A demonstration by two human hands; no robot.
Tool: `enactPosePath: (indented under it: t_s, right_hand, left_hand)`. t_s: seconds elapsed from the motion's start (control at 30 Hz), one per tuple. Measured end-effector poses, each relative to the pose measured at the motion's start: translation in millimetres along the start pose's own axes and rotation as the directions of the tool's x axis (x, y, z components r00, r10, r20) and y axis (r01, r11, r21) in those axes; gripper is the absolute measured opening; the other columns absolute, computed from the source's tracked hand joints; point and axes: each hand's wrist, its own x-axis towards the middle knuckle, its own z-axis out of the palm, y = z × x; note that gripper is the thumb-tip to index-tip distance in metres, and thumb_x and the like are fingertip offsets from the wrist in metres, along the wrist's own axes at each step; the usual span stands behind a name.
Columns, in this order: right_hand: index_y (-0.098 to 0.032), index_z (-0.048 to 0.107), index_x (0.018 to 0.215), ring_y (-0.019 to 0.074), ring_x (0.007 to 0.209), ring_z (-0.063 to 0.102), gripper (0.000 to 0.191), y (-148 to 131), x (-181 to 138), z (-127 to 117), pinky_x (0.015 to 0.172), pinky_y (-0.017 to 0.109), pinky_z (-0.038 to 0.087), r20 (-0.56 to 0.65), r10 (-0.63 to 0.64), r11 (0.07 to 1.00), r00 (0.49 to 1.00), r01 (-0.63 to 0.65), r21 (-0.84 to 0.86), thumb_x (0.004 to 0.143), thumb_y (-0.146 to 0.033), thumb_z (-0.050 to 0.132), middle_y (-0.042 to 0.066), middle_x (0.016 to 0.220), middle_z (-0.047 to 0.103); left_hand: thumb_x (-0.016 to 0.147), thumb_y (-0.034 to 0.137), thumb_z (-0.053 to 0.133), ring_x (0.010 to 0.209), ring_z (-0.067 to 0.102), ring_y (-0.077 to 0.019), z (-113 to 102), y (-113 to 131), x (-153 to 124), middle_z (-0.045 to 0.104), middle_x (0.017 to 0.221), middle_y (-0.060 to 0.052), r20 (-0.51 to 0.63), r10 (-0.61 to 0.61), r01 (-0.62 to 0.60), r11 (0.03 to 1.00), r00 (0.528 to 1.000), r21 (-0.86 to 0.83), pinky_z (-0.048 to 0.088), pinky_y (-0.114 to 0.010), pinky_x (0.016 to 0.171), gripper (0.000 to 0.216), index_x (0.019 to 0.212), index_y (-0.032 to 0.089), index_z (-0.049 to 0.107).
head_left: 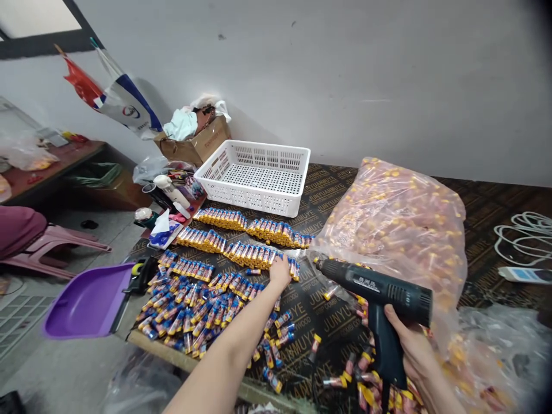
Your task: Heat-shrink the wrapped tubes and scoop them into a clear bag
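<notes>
My right hand [414, 339] grips the handle of a black heat gun [375, 287], its nozzle pointing left over the table. At the right end of a stacked row of small labelled tubes [250, 254] with blue and yellow ends, my left hand [280, 272] has its fingers closed against the tubes; its fingertips are partly hidden. A heap of loose labelled tubes [202, 313] lies left of my left forearm. Below the heat gun are scattered pink tubes with yellow caps [366, 368].
A white plastic basket [254, 192] stands behind the rows. At right a large clear bag [397, 213] bulges with yellow-capped tubes. White cable [521, 236] lies far right. Bottles [168, 187], a purple dustpan [86, 302] and a pink stool [56, 244] are at left.
</notes>
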Motion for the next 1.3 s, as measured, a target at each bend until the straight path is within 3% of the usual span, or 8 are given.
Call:
enactPosePath:
  t_s: [0.2, 0.33, 0.43, 0.6, 0.97, 1.13, 1.23, 1.3]
  right_hand:
    - [-0.019, 0.061, 0.091, 0.0268, 0.065, 0.068, 0.048, 13.9, 19.2, 22.9, 0.055, 0.035, 0.058, 0.143, -0.015, 0.997, 0.99, 0.025, -0.068, 0.057, -0.05, 0.076, 0.007, 0.075, 0.072]
    - [-0.018, 0.062, 0.091, 0.0233, 0.061, 0.067, 0.046, 20.2, 25.2, 60.5, 0.055, 0.033, 0.056, 0.212, -0.066, 0.991, 0.975, 0.089, -0.1, 0.056, -0.044, 0.078, 0.004, 0.076, 0.072]
    - [-0.018, 0.063, 0.095, 0.0221, 0.066, 0.067, 0.048, 21.1, 26.0, 86.2, 0.059, 0.032, 0.056, 0.27, -0.148, 0.978, 0.951, 0.182, -0.104, 0.056, -0.042, 0.078, 0.005, 0.084, 0.072]
    - [-0.016, 0.062, 0.087, 0.0193, 0.049, 0.062, 0.045, 19.5, 27.2, 116.7, 0.048, 0.03, 0.052, 0.379, -0.098, 0.981, 0.92, 0.153, -0.118, 0.056, -0.044, 0.078, 0.003, 0.065, 0.068]
    - [-0.016, 0.065, 0.086, 0.0182, 0.06, 0.063, 0.043, 8.9, 27.8, 210.7, 0.052, 0.027, 0.053, 0.535, -0.166, 0.953, 0.828, 0.275, -0.13, 0.057, -0.045, 0.076, 0.005, 0.079, 0.071]
    - [-0.015, 0.065, 0.091, 0.0176, 0.057, 0.062, 0.044, 1.2, 24.1, 174.8, 0.052, 0.029, 0.054, 0.483, -0.162, 0.954, 0.86, 0.262, -0.147, 0.059, -0.043, 0.076, 0.005, 0.078, 0.071]
    - [-0.016, 0.064, 0.096, 0.0202, 0.064, 0.065, 0.048, -0.6, 20.6, 123.9, 0.058, 0.031, 0.055, 0.31, -0.158, 0.96, 0.938, 0.22, -0.175, 0.057, -0.041, 0.078, 0.006, 0.086, 0.071]
    - [-0.016, 0.064, 0.095, 0.0218, 0.066, 0.066, 0.049, 0.5, 17.3, 92.1, 0.059, 0.032, 0.056, 0.2, -0.152, 0.96, 0.968, 0.193, -0.205, 0.055, -0.041, 0.079, 0.006, 0.085, 0.071]
  left_hand:
    - [0.075, 0.011, 0.045, 0.091, 0.057, -0.023, 20.1, -87.7, -96.6, 0.053, 0.1, -0.013, -0.057, -0.019, 0.017, 0.999, 0.998, -0.041, 0.044, -0.03, 0.073, 0.036, 0.111, 0.014, 0.044]
    - [0.071, 0.01, 0.046, 0.092, 0.055, -0.0276, 18.8, -140.5, -127.1, 0.055, 0.099, -0.015, -0.073, -0.095, 0.102, 0.991, 0.993, 0.085, 0.044, -0.034, 0.075, 0.04, 0.111, 0.013, 0.051]
    - [0.074, 0.017, 0.046, 0.099, 0.052, -0.029, 7.7, -158.7, -127.2, 0.056, 0.103, -0.014, -0.141, -0.093, 0.113, 0.983, 0.986, 0.143, 0.042, -0.038, 0.082, 0.034, 0.106, 0.015, 0.056]
    - [0.078, 0.023, 0.046, 0.099, 0.054, -0.0246, -8.1, -167.4, -105.9, 0.058, 0.102, -0.011, -0.112, -0.17, 0.17, 0.985, 0.979, -0.01, 0.041, -0.036, 0.086, 0.028, 0.102, 0.015, 0.06]
    - [0.075, 0.005, 0.038, 0.089, 0.061, -0.0232, -26.5, -192.2, -71.0, 0.067, 0.094, -0.013, -0.169, -0.341, 0.292, 0.921, 0.925, -0.258, 0.045, -0.032, 0.08, 0.032, 0.09, 0.011, 0.065]
    - [0.077, 0.007, 0.039, 0.095, 0.057, -0.0205, -44.9, -161.6, -18.7, 0.065, 0.098, -0.011, -0.211, -0.207, 0.16, 0.962, 0.955, -0.22, 0.04, -0.03, 0.086, 0.031, 0.093, 0.013, 0.064]
    - [0.077, 0.028, 0.052, 0.104, 0.051, -0.0253, -49.2, -124.2, 23.5, 0.06, 0.105, -0.013, -0.227, -0.14, 0.1, 0.979, 0.964, -0.179, 0.037, -0.035, 0.09, 0.028, 0.1, 0.014, 0.061]
    - [0.069, 0.047, 0.061, 0.109, 0.046, -0.0309, -49.3, -101.0, 47.6, 0.055, 0.112, -0.017, -0.205, -0.14, 0.121, 0.987, 0.969, -0.102, 0.035, -0.041, 0.091, 0.051, 0.107, 0.014, 0.057]
